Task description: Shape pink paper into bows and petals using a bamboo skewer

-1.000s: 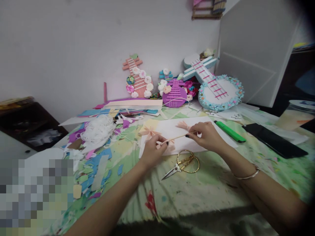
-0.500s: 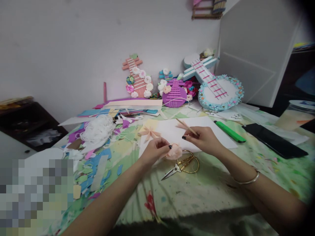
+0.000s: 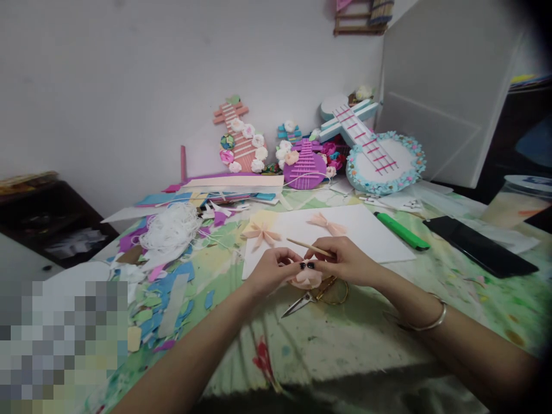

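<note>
Both hands meet over a peach paper flower [image 3: 308,279] near the front of the table. My left hand [image 3: 275,269] is closed on its left side, thumb on the petals. My right hand [image 3: 345,260] keeps a thin wooden stick [image 3: 304,244] between its fingers, while its thumb tip presses the flower beside the left thumb. Partly hidden behind the flower and right hand, gold-handled scissors [image 3: 301,305] lie on the table, blades toward the lower left. Two peach petal pieces, a star-shaped one [image 3: 261,234] and a bow-like one [image 3: 326,223], rest on the white sheet [image 3: 366,227].
A green cutter [image 3: 401,231] and black phone [image 3: 480,246] lie to the right. White string [image 3: 170,233] and paper scraps [image 3: 172,299] cover the left side. Decorated toy instruments, including a purple one [image 3: 305,169] and a white-blue one [image 3: 386,164], lean at the back wall.
My right hand has come down and left from above the bow-like petal piece to the flower, still with the stick. Both thumbs now meet on the petals.
</note>
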`<action>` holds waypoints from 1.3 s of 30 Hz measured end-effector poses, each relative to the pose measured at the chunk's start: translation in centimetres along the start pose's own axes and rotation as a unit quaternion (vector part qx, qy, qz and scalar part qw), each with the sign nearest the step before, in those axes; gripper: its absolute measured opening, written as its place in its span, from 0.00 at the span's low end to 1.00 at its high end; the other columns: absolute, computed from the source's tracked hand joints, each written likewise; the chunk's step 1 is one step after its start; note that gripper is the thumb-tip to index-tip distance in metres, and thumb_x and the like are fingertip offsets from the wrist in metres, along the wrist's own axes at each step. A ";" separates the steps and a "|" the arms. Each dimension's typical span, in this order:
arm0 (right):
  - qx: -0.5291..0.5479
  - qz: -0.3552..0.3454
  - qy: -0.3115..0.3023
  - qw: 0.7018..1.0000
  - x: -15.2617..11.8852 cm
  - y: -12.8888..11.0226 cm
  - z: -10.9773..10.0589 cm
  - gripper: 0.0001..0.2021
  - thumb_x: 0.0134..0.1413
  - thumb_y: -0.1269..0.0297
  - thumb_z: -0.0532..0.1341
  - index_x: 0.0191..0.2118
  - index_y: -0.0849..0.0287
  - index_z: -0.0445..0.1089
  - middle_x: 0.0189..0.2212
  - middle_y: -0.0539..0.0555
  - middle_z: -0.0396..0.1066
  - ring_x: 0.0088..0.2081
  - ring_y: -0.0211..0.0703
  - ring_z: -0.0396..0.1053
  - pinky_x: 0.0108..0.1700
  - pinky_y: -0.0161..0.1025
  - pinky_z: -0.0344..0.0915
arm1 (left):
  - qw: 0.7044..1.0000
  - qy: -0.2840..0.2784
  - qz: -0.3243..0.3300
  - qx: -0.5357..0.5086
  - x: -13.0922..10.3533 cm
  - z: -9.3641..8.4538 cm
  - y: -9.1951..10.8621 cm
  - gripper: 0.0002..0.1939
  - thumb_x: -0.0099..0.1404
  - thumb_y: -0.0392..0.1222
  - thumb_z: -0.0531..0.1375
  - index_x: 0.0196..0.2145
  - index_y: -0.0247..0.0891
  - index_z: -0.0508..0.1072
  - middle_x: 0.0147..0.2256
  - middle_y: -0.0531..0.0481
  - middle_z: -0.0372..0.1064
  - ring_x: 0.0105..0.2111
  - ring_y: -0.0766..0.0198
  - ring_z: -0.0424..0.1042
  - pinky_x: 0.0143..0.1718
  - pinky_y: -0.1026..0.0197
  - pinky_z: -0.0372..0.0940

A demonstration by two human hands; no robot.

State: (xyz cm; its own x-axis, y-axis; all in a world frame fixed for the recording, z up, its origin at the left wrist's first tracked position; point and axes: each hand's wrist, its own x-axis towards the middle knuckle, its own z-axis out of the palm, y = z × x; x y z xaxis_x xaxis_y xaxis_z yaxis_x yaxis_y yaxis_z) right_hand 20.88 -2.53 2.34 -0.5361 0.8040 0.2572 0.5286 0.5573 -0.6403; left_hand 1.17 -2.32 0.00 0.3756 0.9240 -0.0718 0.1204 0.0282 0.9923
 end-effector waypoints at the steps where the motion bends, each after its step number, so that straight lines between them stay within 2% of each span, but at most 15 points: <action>1: -0.002 0.000 0.000 1.000 0.0 0.0 0.1 0.08 0.50 0.65 0.58 0.34 0.61 0.72 0.21 0.47 0.61 0.23 0.32 0.55 0.26 0.30 0.51 | 1.000 0.002 0.004 0.002 0.1 -0.1 -0.1 0.15 0.48 0.47 0.67 0.27 0.32 0.72 0.22 0.52 0.66 0.20 0.72 0.61 0.23 0.68 0.53; 7: -0.021 0.012 0.003 1.000 0.2 0.1 0.4 0.06 0.46 0.69 0.57 0.30 0.61 0.71 0.20 0.46 0.61 0.23 0.32 0.56 0.26 0.30 0.50 | 1.000 -0.006 0.003 0.006 0.3 0.0 -0.6 0.17 0.49 0.49 0.66 0.29 0.32 0.71 0.22 0.52 0.67 0.21 0.69 0.65 0.23 0.68 0.55; 13: -0.026 0.031 0.016 0.999 0.3 0.6 0.6 0.06 0.47 0.69 0.56 0.27 0.61 0.69 0.19 0.46 0.59 0.23 0.32 0.56 0.26 0.31 0.50 | 0.999 0.031 0.011 -0.010 0.2 -0.1 0.2 0.18 0.52 0.52 0.63 0.31 0.32 0.71 0.22 0.54 0.65 0.20 0.73 0.60 0.21 0.69 0.53; 19: -0.031 0.047 0.035 0.998 0.4 1.1 0.3 0.07 0.48 0.66 0.55 0.24 0.60 0.67 0.17 0.44 0.54 0.22 0.32 0.52 0.26 0.32 0.48 | 0.999 0.022 0.044 -0.014 0.0 -0.6 0.8 0.16 0.45 0.43 0.68 0.31 0.33 0.71 0.28 0.52 0.67 0.27 0.70 0.65 0.26 0.68 0.59; 29: -0.036 0.059 0.041 0.997 0.5 1.6 0.3 0.08 0.48 0.65 0.55 0.23 0.61 0.66 0.17 0.44 0.53 0.22 0.32 0.51 0.25 0.31 0.47 | 0.991 0.087 0.085 -0.060 0.4 -0.9 0.2 0.12 0.45 0.38 0.68 0.28 0.31 0.72 0.28 0.50 0.71 0.30 0.68 0.69 0.35 0.65 0.63; 34: -0.021 0.049 0.060 0.997 0.4 1.9 0.1 0.14 0.50 0.62 0.57 0.18 0.61 0.61 0.16 0.44 0.50 0.21 0.30 0.48 0.25 0.32 0.46 | 0.979 0.132 0.133 -0.086 0.3 -0.8 0.4 0.13 0.45 0.37 0.68 0.29 0.32 0.71 0.30 0.49 0.72 0.32 0.65 0.72 0.35 0.63 0.65; 36: -0.008 0.036 0.087 0.996 0.4 1.9 0.0 0.13 0.51 0.61 0.57 0.20 0.62 0.64 0.16 0.44 0.50 0.21 0.30 0.49 0.25 0.31 0.46 | 0.979 0.130 0.141 -0.071 0.2 -0.6 0.5 0.13 0.46 0.37 0.68 0.30 0.32 0.71 0.31 0.47 0.73 0.33 0.64 0.72 0.35 0.63 0.66; 39: 0.017 0.012 0.117 0.993 0.3 1.4 0.0 0.09 0.51 0.60 0.59 0.30 0.62 0.70 0.19 0.45 0.55 0.22 0.31 0.50 0.26 0.31 0.48 | 0.981 0.113 0.151 -0.042 0.0 -0.3 0.6 0.12 0.48 0.36 0.67 0.31 0.32 0.71 0.32 0.45 0.74 0.33 0.63 0.73 0.35 0.63 0.67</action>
State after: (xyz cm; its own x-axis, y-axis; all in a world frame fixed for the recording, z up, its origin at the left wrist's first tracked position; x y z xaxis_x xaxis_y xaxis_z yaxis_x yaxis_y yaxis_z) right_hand 21.49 -1.48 1.53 -0.3547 0.8451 0.4000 0.5147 0.5336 -0.6711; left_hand 0.96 -2.22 0.62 0.1682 0.9557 0.2415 -0.0441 -0.2374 0.9704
